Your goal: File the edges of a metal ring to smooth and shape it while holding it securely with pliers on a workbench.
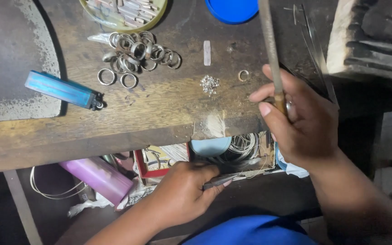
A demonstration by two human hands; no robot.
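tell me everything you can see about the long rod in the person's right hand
The rod is a long, thin, tapering stick, greyish and dull, like metal; it looks like a ring mandrel, though that is a guess. It stands nearly upright in the picture, leaning slightly left at the top, where it runs out of view. Its lower end turns brownish, perhaps a wooden handle, and sits in the right hand, pinched between thumb and fingers. A ring seems to sit on it by the fingers, but blur hides detail. It hangs above the wooden bench, near its front edge.
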